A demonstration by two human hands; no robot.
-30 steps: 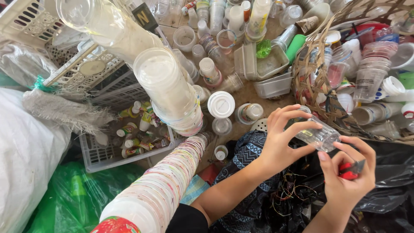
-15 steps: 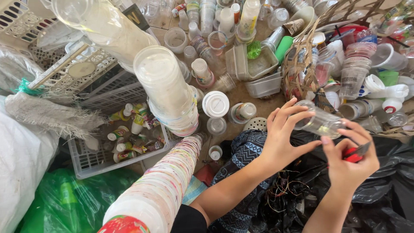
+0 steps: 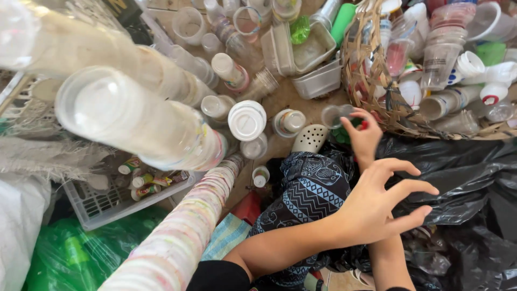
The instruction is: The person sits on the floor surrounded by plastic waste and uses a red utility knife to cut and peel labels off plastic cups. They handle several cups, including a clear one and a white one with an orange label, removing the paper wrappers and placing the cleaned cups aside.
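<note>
At the basket's rim: right hand gripping a red cap, left hand released; cups mostly unsorted.

Brown dirt floor, daylight overhead

Tall stacks of clear cups are leaning across the left. A white crate is holding small bottles below them. A wicker basket is sitting top right, crammed with plastic cups. A black bag is lying right, a green bag bottom left, a white-lidded cup standing centre.
</note>
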